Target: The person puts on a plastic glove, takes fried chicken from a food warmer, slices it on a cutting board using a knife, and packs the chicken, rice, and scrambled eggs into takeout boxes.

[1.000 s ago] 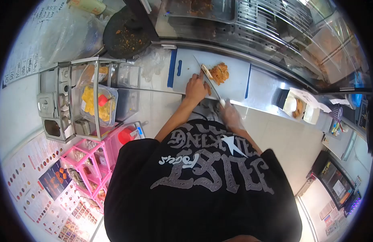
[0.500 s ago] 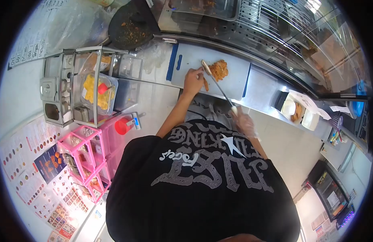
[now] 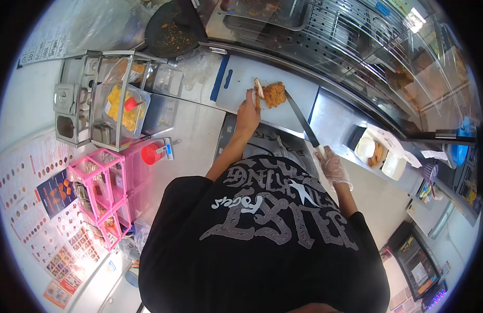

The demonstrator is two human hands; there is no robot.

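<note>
R hand [image 3: 332, 165] holds knife [image 3: 303, 123], tip nr breaded food [image 3: 274, 95].

Black shirt [image 3: 262, 271]: front print includes "JUST" in large grey lettering and "Focus" in white script; further grey lettering ends in "KING". Handwritten list [image 3: 44, 50]: "BBQ" and "Teriyaki" legible, other entries uncertain. Wall posters [image 3: 56, 195]: print too small to read.

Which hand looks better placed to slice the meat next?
Probably the right hand: it grips the knife, whose tip is beside the meat. The left hand has no knife; its fingers are by the meat's left edge.
</note>
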